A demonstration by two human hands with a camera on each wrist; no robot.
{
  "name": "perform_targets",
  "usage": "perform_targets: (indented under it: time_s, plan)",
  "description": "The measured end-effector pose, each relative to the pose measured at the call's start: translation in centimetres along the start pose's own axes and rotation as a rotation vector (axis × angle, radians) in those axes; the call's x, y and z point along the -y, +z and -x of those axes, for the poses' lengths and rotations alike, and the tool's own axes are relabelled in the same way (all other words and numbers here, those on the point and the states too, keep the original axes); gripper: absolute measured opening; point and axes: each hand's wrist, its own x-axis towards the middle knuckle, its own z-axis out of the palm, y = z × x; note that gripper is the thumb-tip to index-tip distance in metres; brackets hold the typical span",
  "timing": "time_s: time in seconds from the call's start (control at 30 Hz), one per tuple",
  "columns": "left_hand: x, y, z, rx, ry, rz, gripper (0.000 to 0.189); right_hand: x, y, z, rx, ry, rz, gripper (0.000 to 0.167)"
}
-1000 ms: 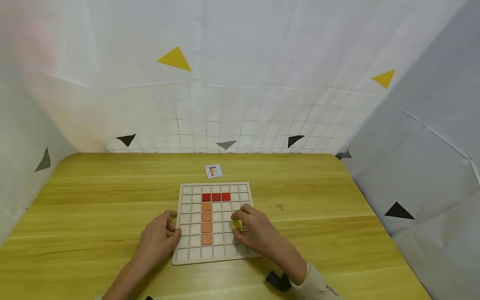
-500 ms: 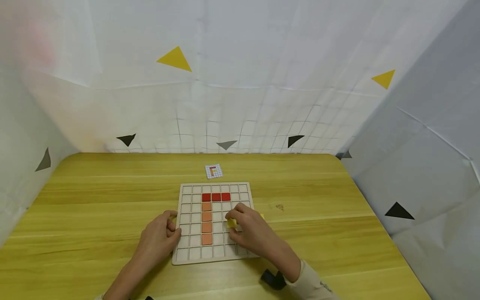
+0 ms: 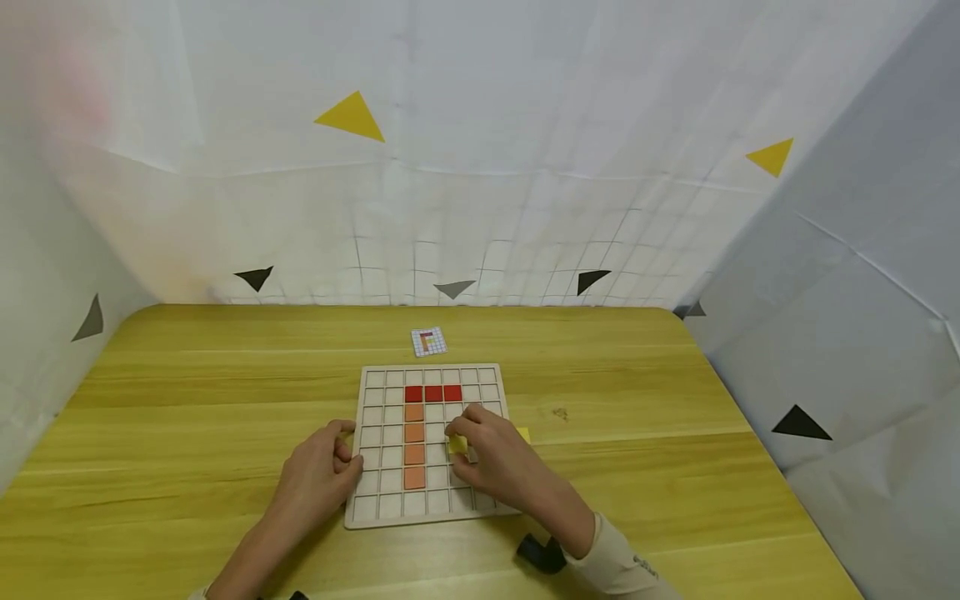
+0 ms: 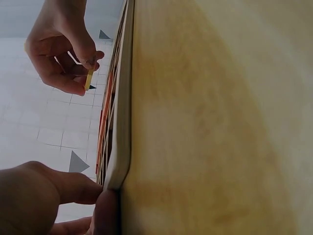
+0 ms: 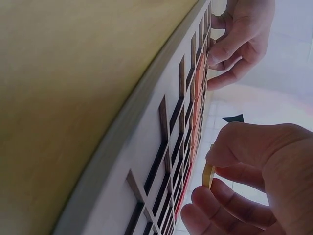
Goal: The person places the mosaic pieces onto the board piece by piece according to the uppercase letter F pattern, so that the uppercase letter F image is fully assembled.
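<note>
A wooden grid board point(image 3: 390, 506) lies on the table. Three red tiles point(image 3: 433, 393) form a row near its top, and several orange tiles point(image 3: 415, 433) run down from the leftmost one. My left hand point(image 3: 317, 471) holds the board's left edge with thumb and curled fingers. Between thumb and fingertips my right hand point(image 3: 498, 458) pinches a yellow square tile point(image 3: 457, 444), just above the right-middle cells. Seen in the right wrist view, that yellow tile point(image 5: 209, 175) is tilted on edge and apart from the board.
Behind the board lies a small card point(image 3: 429, 342) printed with a coloured grid pattern. Another yellow piece point(image 3: 523, 434) shows beside the board's right edge, partly hidden by my right hand. A black object point(image 3: 542, 554) is near my right wrist. Pale sheets surround the wooden table point(image 3: 637, 375).
My right hand has moved slightly left over the board with the yellow tile, uncovering the yellow piece at the right edge. The left hand has stayed put.
</note>
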Motion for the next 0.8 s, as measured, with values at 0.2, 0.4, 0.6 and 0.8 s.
perform_targets:
  time_s: [0.2, 0.4, 0.6, 0.8]
  plan:
    - [0.0, -0.1, 0.0, 0.0, -0.008, 0.003, 0.044, 0.1, 0.3, -0.7, 0.021, -0.003, 0.008, 0.021]
    - [0.0, 0.0, -0.1, 0.008, -0.015, 0.005, 0.044, 0.3, 0.3, -1.1, 0.02, 0.0, 0.008, 0.022]
    - [-0.1, -0.1, -0.1, -0.001, -0.009, -0.003, 0.044, 0.4, 0.5, -1.4, 0.014, -0.023, 0.013, 0.022]
    - [0.0, 0.0, -0.1, 0.004, -0.007, 0.001, 0.044, 0.4, 0.7, -1.9, 0.014, -0.026, 0.019, 0.025]
